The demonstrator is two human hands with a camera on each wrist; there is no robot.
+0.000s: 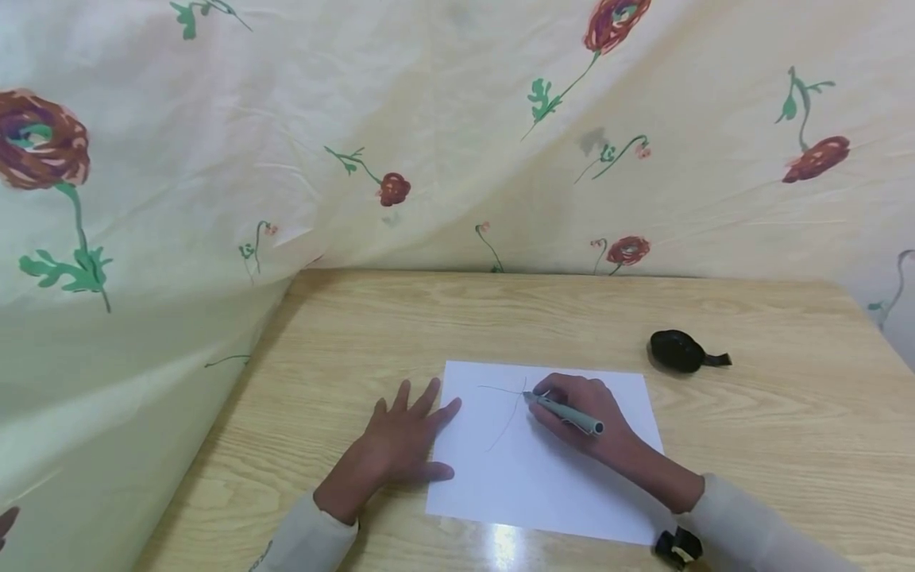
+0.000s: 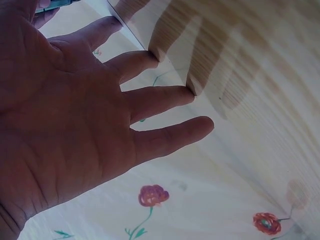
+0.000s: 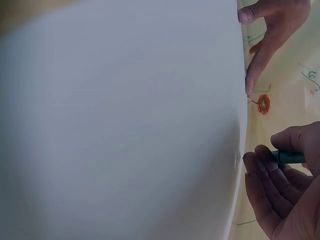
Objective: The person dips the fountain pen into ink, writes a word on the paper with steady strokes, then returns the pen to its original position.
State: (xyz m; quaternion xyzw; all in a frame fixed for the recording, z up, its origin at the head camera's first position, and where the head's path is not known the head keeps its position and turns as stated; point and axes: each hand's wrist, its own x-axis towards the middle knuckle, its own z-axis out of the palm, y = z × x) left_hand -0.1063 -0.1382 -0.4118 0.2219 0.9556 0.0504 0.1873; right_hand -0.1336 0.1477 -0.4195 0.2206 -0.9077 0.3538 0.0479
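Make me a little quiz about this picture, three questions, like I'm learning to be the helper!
1. Which hand holds the pen?

2. True or false: the black pan lies on the table, off the paper.

3. Where is the left hand?
A) on the black pan
B) at the paper's edge
C) around the pen

Key:
1. The right hand.
2. True.
3. B.
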